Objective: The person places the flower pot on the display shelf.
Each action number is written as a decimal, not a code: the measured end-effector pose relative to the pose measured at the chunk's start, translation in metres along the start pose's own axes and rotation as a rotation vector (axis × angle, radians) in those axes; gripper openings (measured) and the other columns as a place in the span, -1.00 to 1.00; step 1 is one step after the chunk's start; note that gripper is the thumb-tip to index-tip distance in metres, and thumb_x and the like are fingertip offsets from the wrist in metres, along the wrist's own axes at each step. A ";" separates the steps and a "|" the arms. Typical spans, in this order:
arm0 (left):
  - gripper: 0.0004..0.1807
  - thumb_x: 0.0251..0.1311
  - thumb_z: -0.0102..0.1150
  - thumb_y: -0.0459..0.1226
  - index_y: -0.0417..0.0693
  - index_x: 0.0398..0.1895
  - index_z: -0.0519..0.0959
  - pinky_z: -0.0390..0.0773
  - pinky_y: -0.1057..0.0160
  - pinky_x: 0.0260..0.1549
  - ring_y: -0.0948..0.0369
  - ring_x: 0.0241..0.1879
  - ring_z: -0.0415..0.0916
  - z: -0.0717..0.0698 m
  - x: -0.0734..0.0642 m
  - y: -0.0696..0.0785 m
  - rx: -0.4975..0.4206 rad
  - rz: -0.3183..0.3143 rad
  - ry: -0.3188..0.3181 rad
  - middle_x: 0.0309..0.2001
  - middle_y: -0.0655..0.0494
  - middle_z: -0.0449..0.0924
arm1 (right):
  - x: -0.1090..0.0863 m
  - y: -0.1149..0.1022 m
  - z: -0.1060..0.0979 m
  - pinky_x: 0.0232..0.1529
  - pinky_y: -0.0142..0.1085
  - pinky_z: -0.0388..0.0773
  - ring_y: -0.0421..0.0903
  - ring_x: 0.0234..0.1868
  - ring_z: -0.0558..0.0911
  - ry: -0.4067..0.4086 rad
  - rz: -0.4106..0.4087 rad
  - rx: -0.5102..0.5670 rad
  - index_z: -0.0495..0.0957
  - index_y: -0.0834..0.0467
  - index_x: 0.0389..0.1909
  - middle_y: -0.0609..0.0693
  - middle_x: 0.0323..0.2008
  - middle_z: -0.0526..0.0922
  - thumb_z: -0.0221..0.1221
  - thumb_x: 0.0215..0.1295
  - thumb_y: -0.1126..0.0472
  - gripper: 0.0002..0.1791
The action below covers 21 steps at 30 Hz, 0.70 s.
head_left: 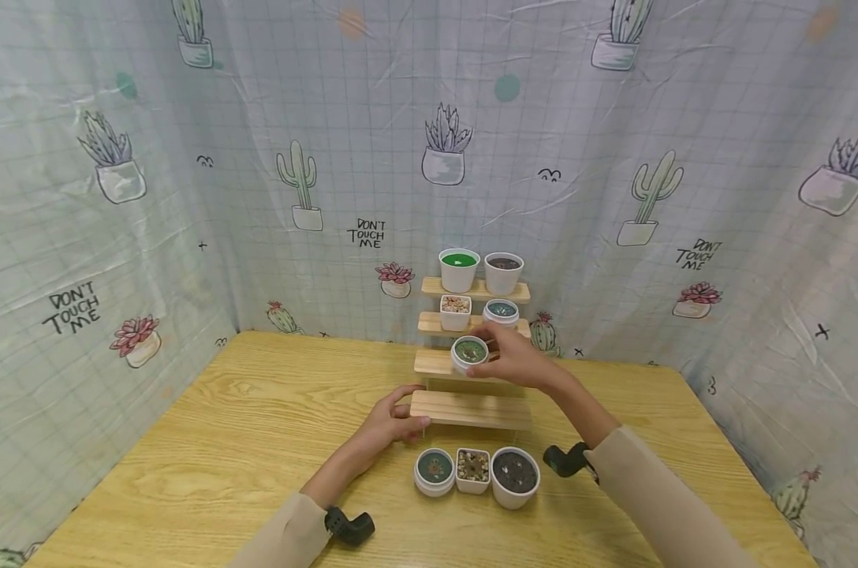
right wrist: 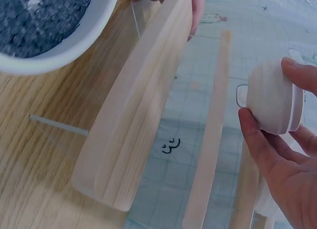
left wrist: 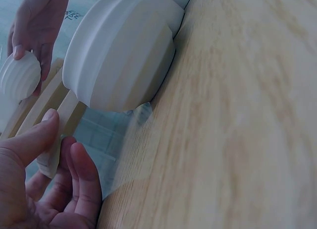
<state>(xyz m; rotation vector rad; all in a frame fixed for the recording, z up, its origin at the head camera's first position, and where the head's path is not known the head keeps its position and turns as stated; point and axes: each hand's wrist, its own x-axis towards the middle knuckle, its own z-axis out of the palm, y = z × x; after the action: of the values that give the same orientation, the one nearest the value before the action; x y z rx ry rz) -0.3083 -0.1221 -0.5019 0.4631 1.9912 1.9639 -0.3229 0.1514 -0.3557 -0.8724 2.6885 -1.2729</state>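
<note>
My right hand [head_left: 517, 360] holds a small round white pot [head_left: 470, 353] with a green top between thumb and fingers, over the second step from the bottom [head_left: 429, 362] of a wooden tiered stand. In the right wrist view the pot [right wrist: 271, 97] appears side-on, above the slats. At the stand's left, my left hand [head_left: 385, 424] grips the end of the lowest wooden step [head_left: 471, 410], thumb on top and fingers underneath. The left wrist view shows that thumb [left wrist: 42, 132] on the step's end. No pot stands on the lowest step.
Before the stand are a round pot with a dark green top [head_left: 434, 473], a square pot of pebbles [head_left: 473, 471] and a larger pot of dark soil [head_left: 515, 477]. Several more pots, including a green-topped one [head_left: 460, 272], occupy the upper steps. A cactus-print cloth [head_left: 372, 189] hangs behind.
</note>
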 end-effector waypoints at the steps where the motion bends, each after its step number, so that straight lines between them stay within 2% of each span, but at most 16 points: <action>1: -0.17 0.31 0.40 -0.21 -0.07 0.57 0.21 0.65 0.24 -0.20 0.24 -0.29 0.60 0.000 0.000 0.000 0.000 -0.001 0.001 -0.03 -0.01 0.74 | 0.001 0.000 0.001 0.19 0.04 0.62 0.20 0.18 0.63 0.001 0.001 0.001 0.40 0.33 0.28 0.26 0.13 0.62 0.47 0.19 0.24 -0.31; 10: -0.16 0.29 0.41 -0.19 -0.04 0.57 0.21 0.66 0.23 -0.19 0.22 -0.26 0.61 -0.001 0.000 -0.001 0.001 -0.007 0.001 -0.02 -0.01 0.73 | 0.009 -0.001 0.008 0.19 0.01 0.62 0.17 0.17 0.64 0.008 0.016 -0.003 0.41 0.25 0.29 0.21 0.15 0.62 0.47 0.19 0.24 -0.32; 16: -0.16 0.28 0.43 -0.17 0.01 0.57 0.23 0.66 0.22 -0.20 0.22 -0.29 0.62 0.000 0.000 0.000 -0.003 -0.011 0.007 -0.07 0.04 0.74 | 0.014 -0.001 0.012 0.13 -0.05 0.65 0.12 0.13 0.65 0.039 0.024 -0.031 0.42 0.25 0.26 0.21 0.13 0.63 0.48 0.17 0.22 -0.33; 21: -0.16 0.29 0.42 -0.15 -0.03 0.57 0.22 0.66 0.24 -0.21 0.23 -0.30 0.60 0.000 0.002 0.000 0.000 -0.005 0.004 -0.09 0.05 0.73 | 0.015 -0.004 0.016 0.15 -0.04 0.63 0.12 0.13 0.65 0.071 0.043 -0.060 0.41 0.27 0.26 0.22 0.12 0.62 0.50 0.16 0.19 -0.30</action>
<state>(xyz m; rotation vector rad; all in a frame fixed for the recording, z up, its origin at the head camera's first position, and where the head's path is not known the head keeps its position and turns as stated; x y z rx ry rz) -0.3099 -0.1216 -0.5017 0.4546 1.9925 1.9637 -0.3294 0.1304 -0.3603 -0.7853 2.7978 -1.2434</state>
